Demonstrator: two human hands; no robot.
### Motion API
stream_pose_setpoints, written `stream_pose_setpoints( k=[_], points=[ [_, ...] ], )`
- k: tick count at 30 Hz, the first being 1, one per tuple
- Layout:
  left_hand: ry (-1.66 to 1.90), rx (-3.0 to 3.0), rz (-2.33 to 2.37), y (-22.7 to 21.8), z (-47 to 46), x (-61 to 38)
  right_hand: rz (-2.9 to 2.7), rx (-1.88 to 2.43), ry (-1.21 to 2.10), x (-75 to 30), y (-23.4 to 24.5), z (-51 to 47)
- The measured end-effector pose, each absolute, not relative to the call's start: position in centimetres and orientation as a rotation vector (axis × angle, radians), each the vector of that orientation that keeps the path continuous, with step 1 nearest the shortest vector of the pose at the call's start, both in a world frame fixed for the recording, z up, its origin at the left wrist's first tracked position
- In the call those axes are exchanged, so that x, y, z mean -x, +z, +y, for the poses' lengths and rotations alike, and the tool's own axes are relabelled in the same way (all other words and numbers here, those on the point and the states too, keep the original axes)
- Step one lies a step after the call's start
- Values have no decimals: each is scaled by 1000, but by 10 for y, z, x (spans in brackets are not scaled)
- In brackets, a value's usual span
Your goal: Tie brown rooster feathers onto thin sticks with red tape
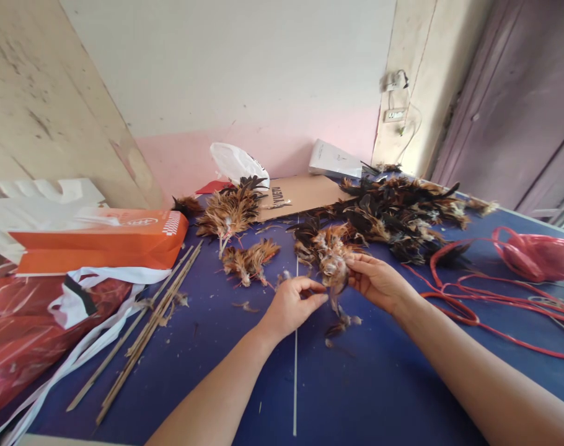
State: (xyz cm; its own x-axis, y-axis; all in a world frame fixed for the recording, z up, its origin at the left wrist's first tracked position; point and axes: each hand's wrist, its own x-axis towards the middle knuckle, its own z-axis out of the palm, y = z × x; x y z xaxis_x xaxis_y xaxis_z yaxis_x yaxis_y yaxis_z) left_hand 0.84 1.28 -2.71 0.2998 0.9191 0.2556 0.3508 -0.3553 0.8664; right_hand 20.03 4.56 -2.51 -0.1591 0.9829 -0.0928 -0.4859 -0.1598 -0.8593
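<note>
A bundle of brown and black feathers (334, 259), with pale fluffy quill ends facing me, is at the middle of the blue table. My right hand (374, 282) pinches this bundle at its right side. My left hand (294, 303) is just left of the quill ends, thumb and forefinger drawn together; anything between them is too small to make out. Loose downy feathers (342, 323) hang or lie just below the bundle. Left of it lie a small feather bunch (249, 263) and, farther back, a larger tied feather bunch (229, 214).
A big pile of dark feathers (403, 214) spreads at the back right. Red plastic twine (537, 254) trails along the right. Thin sticks (147, 334), an orange bag (105, 244) and a red plastic bag (44, 328) lie left. Flat cardboard (305, 192) is at the back.
</note>
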Motion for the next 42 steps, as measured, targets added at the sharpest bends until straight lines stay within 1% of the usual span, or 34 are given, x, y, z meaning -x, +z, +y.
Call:
stream_pose_setpoints(
  k=[2,4,10,15,20,28,35,37,39,42],
  points=[
    [1124,-1848,1180,-25,13,-7,-786,795,1565,-198,-24,45],
    [1151,-1805,1165,-22,12,-6,-736,754,1530,-195,-23,45],
    [975,-1674,1009,-19,4,-18,-613,664,1446,-179,-18,33],
    [1163,-1454,1003,-20,5,-21,-734,675,1428,-158,-20,19],
    [1251,-1259,992,-21,7,-18,-867,691,1402,-150,-26,13],
    [1262,-1077,866,-23,10,-16,-1032,837,1400,-150,-26,10],
    [1277,-1064,900,-21,12,-11,-879,933,1396,-162,-22,18],
    [1283,-1060,900,-21,13,-11,-923,994,1372,-166,-21,20],
    [1286,-1057,895,-21,14,-11,-1118,1136,1298,-170,-22,23],
    [1276,-1072,892,-22,14,-11,-1539,1321,932,-174,-22,25]
  ],
)
